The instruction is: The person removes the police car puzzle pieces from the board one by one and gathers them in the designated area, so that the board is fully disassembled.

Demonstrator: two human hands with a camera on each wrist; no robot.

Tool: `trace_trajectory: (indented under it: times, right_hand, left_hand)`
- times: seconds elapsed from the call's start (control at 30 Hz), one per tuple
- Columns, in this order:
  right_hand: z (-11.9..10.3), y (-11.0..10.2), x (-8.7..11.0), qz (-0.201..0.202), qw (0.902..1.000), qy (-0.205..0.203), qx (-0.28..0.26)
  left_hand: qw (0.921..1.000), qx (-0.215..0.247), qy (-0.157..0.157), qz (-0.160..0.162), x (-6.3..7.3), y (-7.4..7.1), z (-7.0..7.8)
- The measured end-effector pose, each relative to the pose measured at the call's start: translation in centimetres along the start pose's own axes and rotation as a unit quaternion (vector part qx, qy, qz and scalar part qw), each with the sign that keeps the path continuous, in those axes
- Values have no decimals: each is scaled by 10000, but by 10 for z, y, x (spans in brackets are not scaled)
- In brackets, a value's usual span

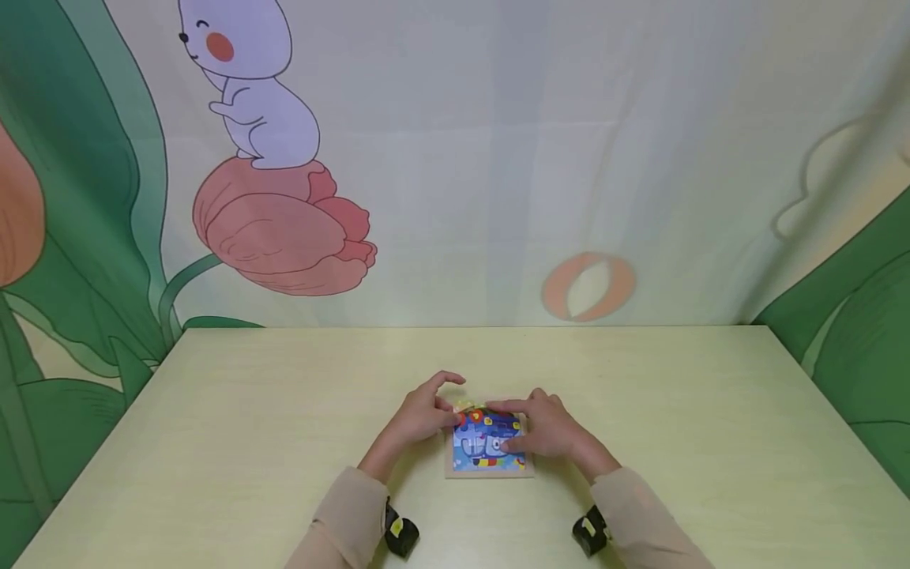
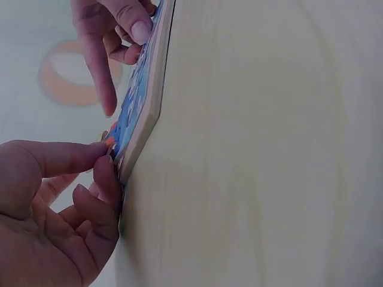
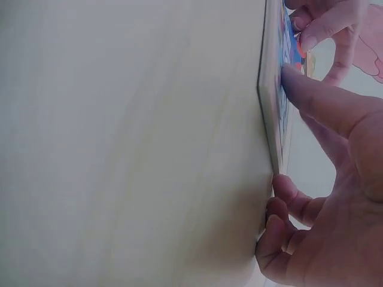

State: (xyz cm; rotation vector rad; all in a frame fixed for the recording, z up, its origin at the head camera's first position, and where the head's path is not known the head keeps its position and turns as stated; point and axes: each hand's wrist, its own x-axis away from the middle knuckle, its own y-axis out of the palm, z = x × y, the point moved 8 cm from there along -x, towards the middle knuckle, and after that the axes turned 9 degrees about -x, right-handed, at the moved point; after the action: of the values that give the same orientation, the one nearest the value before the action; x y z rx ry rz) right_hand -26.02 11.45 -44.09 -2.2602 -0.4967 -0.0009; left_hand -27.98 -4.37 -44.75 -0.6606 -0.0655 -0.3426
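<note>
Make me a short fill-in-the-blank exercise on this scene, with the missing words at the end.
1. Between the left hand and the right hand lies ____ (number) puzzle.
2. In the head view, the ____ (left/right) hand's thumb tip is nearer the puzzle's middle.
3. The puzzle's wooden border is ____ (lighter/darker) than its blue picture.
4. On the backdrop, the cartoon animal sits ____ (above/below) the pink flower.

Missing words: one; right; lighter; above.
</note>
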Motion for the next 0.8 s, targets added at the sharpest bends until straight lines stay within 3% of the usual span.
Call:
trace_trajectory:
  times: [0.37, 0.67, 0.8]
  right_hand:
    - [-6, -4, 5, -121, 9995, -235, -192]
    - [-7, 0, 3, -184, 9998, -85, -15]
    - [-6, 3, 2, -189, 9997, 105, 109]
  left_hand:
    - [9998, -41, 106, -151, -3, 0, -5]
    - [9997, -208, -6, -132, -5, 0, -8]
    - [9998, -18, -177, -87, -3, -2, -9]
